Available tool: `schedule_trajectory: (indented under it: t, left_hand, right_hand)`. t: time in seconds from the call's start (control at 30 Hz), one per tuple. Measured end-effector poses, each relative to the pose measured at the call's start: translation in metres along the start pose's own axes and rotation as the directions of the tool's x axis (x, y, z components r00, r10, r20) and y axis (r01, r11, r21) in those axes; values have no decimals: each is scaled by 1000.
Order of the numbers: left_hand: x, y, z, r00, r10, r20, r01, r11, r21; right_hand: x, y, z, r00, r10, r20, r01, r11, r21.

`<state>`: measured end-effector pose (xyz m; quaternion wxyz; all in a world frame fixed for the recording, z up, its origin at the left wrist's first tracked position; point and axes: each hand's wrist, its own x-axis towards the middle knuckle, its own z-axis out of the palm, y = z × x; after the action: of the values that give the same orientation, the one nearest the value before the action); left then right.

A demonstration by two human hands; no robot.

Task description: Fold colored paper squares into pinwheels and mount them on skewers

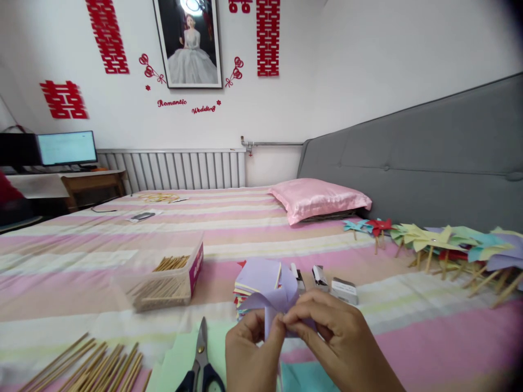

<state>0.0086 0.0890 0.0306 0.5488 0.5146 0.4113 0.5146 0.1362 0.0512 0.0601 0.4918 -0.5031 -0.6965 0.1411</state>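
Between my two hands is a lavender paper pinwheel, its corners curled in toward the middle. My left hand pinches it from the left with thumb and fingers. The fingertips of my right hand close at its centre, touching the left thumb; anything small between them is hidden. Just behind stands a stack of coloured paper squares, lavender on top. Scissors with dark handles lie left of my left hand on pale green paper. Blue paper lies below my right hand.
Thin wooden sticks lie at front left, and more fill a clear plastic box. Small boxes stand beyond my right hand. Finished pinwheels on sticks line the right side. A pink pillow rests against the grey headboard.
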Motion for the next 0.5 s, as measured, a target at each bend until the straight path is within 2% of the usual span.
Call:
schedule_trajectory:
  t: [0.1,0.33,0.5]
  left_hand:
    - [-1,4,2,1000,4,-17,-5,1000,-28]
    - [-1,7,1,999,-14,46,16,998,-61]
    - [-1,6,1,999,-15,41,17,999,-42]
  right_hand:
    - [-1,2,-1,1000,14,-22,-14,1000,-7]
    - [-1,4,0,993,40,-115,-45,998,-35]
    - [1,4,-2,993,31,-111,-39,997,-70]
